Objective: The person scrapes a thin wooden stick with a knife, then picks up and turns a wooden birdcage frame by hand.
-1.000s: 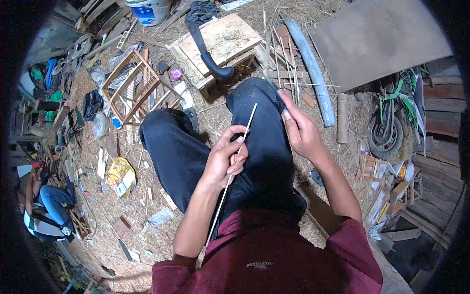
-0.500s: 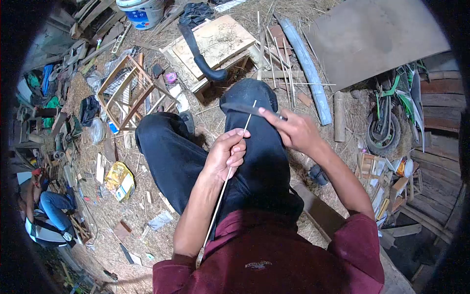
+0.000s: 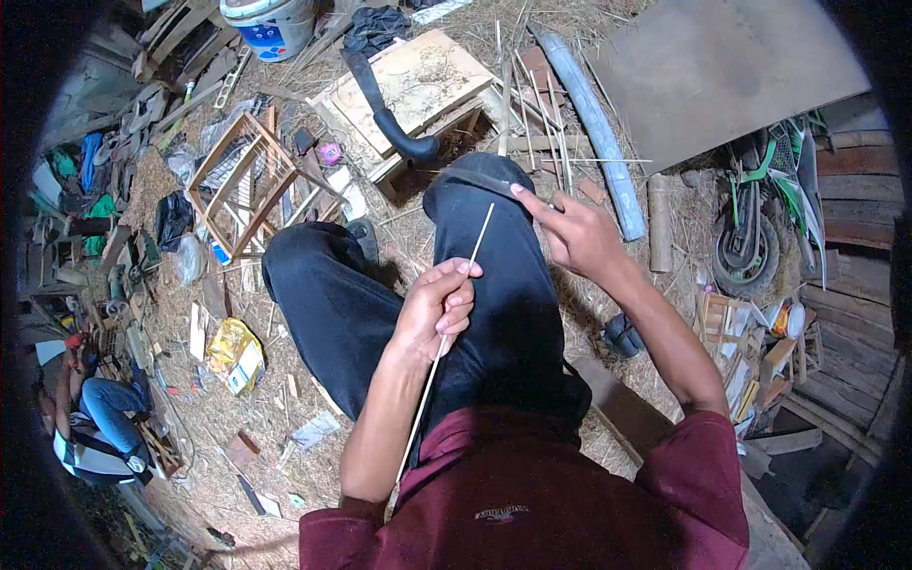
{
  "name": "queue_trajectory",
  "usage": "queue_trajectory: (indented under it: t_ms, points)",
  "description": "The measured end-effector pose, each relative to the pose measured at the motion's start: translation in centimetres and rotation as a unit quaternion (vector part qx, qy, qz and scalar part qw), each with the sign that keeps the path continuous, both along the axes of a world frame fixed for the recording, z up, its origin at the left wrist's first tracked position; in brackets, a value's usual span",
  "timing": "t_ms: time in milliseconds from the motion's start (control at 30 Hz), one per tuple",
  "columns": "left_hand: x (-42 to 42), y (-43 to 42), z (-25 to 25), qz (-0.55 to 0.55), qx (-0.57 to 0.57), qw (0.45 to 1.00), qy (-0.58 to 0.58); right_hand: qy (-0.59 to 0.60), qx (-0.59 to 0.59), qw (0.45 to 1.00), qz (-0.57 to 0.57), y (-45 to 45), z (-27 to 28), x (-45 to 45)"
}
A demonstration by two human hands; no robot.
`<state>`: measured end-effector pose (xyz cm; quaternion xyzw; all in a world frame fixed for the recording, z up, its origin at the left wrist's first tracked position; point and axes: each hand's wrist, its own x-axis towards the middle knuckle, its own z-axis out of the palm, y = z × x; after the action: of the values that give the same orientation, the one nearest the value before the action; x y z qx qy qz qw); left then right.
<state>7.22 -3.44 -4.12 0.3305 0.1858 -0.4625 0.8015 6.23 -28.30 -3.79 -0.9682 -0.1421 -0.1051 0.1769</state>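
My left hand (image 3: 435,309) is closed round a thin pale stick (image 3: 485,226), which looks like split bamboo. The stick runs from beside my left forearm up to a free tip above my thigh. My right hand (image 3: 579,237) grips a knife (image 3: 475,178), with the index finger stretched along it. Its dark blade points left over my knee, a little beyond the stick's tip and apart from it. The knife's handle is mostly hidden inside my right hand.
Ahead stands a low wooden bench (image 3: 427,81) with a dark curved-handled tool (image 3: 380,109) on it. A small wooden frame (image 3: 245,185) lies left of it, a grey-blue pole (image 3: 594,128) right. Another person (image 3: 109,413) sits at far left.
My right hand has lifted the knife up and away from the stick, where the blade earlier crossed near its tip. My left hand has stayed nearly still.
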Motion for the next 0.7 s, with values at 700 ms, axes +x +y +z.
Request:
queue_trajectory:
  t_ms: [700]
  points:
    - [-1.7,-1.7,-0.7,-0.031,0.295,0.894,-0.336,0.112,-0.035,0.985,0.128,1.2,1.3,-2.4]
